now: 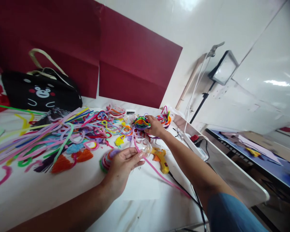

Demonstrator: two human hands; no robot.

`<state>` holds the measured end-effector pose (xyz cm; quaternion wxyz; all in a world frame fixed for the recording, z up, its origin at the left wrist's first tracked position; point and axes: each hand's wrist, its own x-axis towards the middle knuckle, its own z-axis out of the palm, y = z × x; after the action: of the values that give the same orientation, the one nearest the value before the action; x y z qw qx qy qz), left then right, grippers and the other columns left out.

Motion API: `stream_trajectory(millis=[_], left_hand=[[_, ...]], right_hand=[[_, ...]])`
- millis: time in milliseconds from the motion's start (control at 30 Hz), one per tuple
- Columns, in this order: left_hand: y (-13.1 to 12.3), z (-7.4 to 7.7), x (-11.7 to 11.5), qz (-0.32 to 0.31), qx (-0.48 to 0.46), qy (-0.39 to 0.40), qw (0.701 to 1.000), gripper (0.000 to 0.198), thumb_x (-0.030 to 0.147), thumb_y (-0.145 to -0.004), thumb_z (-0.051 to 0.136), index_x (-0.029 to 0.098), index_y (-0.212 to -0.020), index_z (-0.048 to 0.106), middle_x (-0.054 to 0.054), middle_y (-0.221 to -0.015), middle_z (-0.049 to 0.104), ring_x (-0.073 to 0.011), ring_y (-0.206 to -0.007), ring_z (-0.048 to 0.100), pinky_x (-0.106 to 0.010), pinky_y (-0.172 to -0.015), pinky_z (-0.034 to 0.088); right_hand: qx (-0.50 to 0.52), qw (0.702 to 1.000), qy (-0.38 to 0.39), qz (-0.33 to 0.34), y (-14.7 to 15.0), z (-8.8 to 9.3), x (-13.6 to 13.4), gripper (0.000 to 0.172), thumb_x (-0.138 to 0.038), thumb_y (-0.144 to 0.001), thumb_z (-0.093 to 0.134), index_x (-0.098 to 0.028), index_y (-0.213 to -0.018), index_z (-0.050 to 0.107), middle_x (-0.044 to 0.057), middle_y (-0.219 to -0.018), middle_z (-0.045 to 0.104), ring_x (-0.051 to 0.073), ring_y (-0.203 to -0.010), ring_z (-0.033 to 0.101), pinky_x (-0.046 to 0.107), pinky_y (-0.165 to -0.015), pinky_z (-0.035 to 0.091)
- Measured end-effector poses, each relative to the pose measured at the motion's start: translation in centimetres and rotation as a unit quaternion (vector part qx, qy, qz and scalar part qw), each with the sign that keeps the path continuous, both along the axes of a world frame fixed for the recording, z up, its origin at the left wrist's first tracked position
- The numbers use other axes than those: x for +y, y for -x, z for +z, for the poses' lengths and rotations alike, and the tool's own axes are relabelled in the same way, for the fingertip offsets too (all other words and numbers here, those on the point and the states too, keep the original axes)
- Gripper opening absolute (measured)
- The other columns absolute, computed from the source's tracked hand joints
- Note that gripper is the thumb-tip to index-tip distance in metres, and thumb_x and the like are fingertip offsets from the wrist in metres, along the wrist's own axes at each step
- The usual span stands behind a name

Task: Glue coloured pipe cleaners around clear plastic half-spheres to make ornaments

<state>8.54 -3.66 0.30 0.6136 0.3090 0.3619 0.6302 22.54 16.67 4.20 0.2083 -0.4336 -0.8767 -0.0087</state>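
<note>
My left hand [125, 164] is closed in a pinch on a long pink pipe cleaner [159, 174], which runs on down to the right across the table. By its fingertips is a clear, round plastic piece [147, 146]; whether the hand also grips it, I cannot tell. Farther off, my right hand [156, 126] closes over the right side of a rainbow ball of coiled pipe cleaner [141, 123]; some fingers are hidden. Behind my left hand rests another striped coiled ball [106, 160]. A yellow glue gun [160, 158] lies between my forearms, its nozzle end close to the clear piece.
Loose pipe cleaners [62, 135] and orange tassels [62, 163] are heaped on the left. A black bag [42, 91] stands against the wall. At the right are a power strip [195, 146], a lamp on a stand [224, 69] and the glue gun's black cord [183, 188].
</note>
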Motion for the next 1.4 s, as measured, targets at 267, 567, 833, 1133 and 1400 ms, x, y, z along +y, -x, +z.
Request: stream_trajectory(millis=[267,567,833,1133,1400], left_hand=[[0.1,-0.4,0.1,-0.003,0.011,0.002,1.000,0.028,0.033,-0.063,0.089,0.015,-0.078,0.074,-0.005,-0.083,0.075,-0.0150,-0.082,0.067,-0.021,-0.071,0.056],[0.2,-0.4,0.3,0.007,0.028,0.002,1.000,0.026,0.031,-0.066,0.086,0.015,-0.079,0.073,-0.006,-0.086,0.075,-0.0153,-0.082,0.067,-0.022,-0.072,0.056],[0.3,0.2,0.3,0.032,0.030,-0.007,0.999,0.026,0.028,-0.062,0.088,0.014,-0.078,0.072,-0.005,-0.082,0.074,-0.0162,-0.080,0.067,-0.024,-0.070,0.056],[0.3,0.6,0.2,0.052,0.074,-0.056,0.994,0.023,0.030,-0.066,0.083,0.013,-0.079,0.073,-0.006,-0.081,0.075,-0.0160,-0.076,0.066,-0.024,-0.068,0.055],[0.1,0.8,-0.1,0.074,0.118,-0.073,0.987,0.019,0.029,-0.066,0.082,0.016,-0.076,0.072,-0.003,-0.075,0.073,-0.0153,-0.070,0.065,-0.023,-0.065,0.051]], right_hand=[[-0.113,0.994,-0.005,0.003,2.5,-1.6,4.0,0.090,-0.024,-0.068,0.078,-0.025,-0.146,0.033,0.015,-0.145,0.043,0.035,-0.130,0.046,0.052,-0.099,0.044],[-0.135,0.990,-0.044,0.004,2.5,-2.1,3.6,0.085,-0.026,-0.066,0.078,-0.019,-0.141,0.038,0.017,-0.138,0.045,0.033,-0.120,0.051,0.045,-0.098,0.043],[-0.058,0.994,-0.088,-0.003,1.3,-1.1,2.1,0.078,-0.030,-0.066,0.076,-0.016,-0.135,0.042,0.017,-0.123,0.053,0.036,-0.110,0.054,0.049,-0.096,0.043],[0.174,0.974,-0.094,0.108,-1.8,3.2,-6.0,0.073,-0.031,-0.067,0.073,-0.021,-0.130,0.037,0.012,-0.123,0.054,0.028,-0.113,0.057,0.041,-0.099,0.047],[0.201,0.967,-0.109,0.111,-2.5,3.5,-11.3,0.074,-0.037,-0.068,0.076,-0.023,-0.130,0.039,0.011,-0.125,0.055,0.027,-0.111,0.059,0.044,-0.097,0.050]])
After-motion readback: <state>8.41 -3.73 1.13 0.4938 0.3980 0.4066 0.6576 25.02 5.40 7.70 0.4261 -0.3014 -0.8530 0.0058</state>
